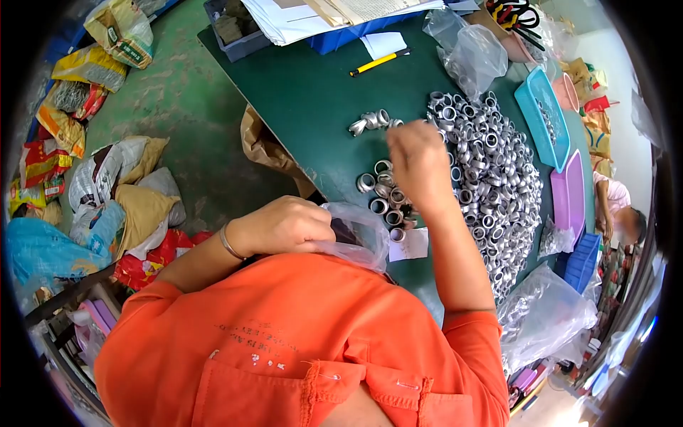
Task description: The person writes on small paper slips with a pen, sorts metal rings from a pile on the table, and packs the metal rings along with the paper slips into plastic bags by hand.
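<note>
My left hand (288,224) is closed at the edge of a clear plastic bag (366,231) in front of my orange top. The bag hangs open at the table edge. My right hand (421,164) is over the table with fingers curled downward; whatever they hold is hidden. To its right lies a big heap of silvery metal rings (491,171). A small group of rings (378,206) sits to its lower left, and a short row of rings (371,122) lies just beyond it. A white paper slip (411,244) is next to the bag.
The green table (320,92) also carries a yellow cutter knife (380,62), stacked papers (306,18), plastic bags (473,60), a turquoise basket (542,117) and a purple tray (569,192). Filled sacks (135,178) lie on the floor at left. Another person (615,206) is at far right.
</note>
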{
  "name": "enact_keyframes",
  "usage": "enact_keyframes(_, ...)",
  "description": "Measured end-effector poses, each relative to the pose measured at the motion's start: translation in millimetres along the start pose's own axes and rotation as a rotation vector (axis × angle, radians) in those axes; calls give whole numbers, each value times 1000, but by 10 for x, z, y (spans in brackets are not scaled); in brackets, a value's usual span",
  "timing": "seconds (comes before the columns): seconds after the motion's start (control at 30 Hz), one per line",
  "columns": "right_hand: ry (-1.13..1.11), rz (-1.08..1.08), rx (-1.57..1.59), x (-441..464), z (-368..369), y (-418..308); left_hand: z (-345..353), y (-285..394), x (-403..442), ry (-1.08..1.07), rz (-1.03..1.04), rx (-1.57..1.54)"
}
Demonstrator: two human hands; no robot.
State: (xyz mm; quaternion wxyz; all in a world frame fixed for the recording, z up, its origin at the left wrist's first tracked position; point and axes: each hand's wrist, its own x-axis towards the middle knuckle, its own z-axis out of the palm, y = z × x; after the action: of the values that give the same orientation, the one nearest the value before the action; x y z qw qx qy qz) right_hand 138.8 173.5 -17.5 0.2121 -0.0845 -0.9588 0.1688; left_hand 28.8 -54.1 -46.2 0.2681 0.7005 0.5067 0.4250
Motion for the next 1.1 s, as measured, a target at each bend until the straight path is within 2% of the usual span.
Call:
enact_keyframes(0.07, 109, 123, -244, 74, 49, 59, -1, 9, 9, -8, 2, -7)
enact_keyframes(0.1, 113, 123, -247, 66, 48, 84, -1, 14, 12, -14, -4, 0)
enact_keyframes(0.17, -37, 144, -190, 55, 37, 160, -8, 18, 7, -17, -7, 9)
enact_keyframes(0.23, -44, 166, -108, 23, 10, 187, -8, 12, -12, -10, -20, 5)
enact_keyframes(0.3, -105, 633, 666, -28, -36, 176, 0, -4, -25, -6, -19, 1)
enact_keyframes(0.33, -77, 619, 826, -67, -42, 201, 6, -12, -26, -11, -16, -5)
enact_keyframes(0.37, -76, 625, 822, -89, -64, 186, 9, -17, -20, -12, -13, -10)
enact_keyframes(0.43, -53, 627, 1109, -114, -125, 144, 4, -22, 2, -22, -1, -5)
enact_keyframes(0.47, -55, 626, 1128, -126, -143, 137, 0, -19, 11, -24, 1, -8)
enact_keyframes(0.5, -53, 627, 1127, -136, -136, 152, -7, -15, 18, -24, -3, -8)
enact_keyframes(0.57, -26, 329, 715, -140, -114, 163, -14, -14, 21, -23, -8, -8)
enact_keyframes(0.6, -82, 294, 484, -114, -196, 89, -15, -15, 20, -25, -7, -11)
enact_keyframes(0.7, -213, 273, 391, -134, -177, 127, -10, -11, 2, -20, -10, -17)
enact_keyframes(0.9, -251, 387, 576, -141, -124, 235, -4, -9, -23, -9, -16, -21)
enact_keyframes(1.0, -39, 308, 350, 3, -79, 207, -5, -7, -4, -9, -10, -20)
enact_keyframes(1.1, 18, 200, 255, 139, 88, 205, -7, 7, 20, -2, -3, -18)
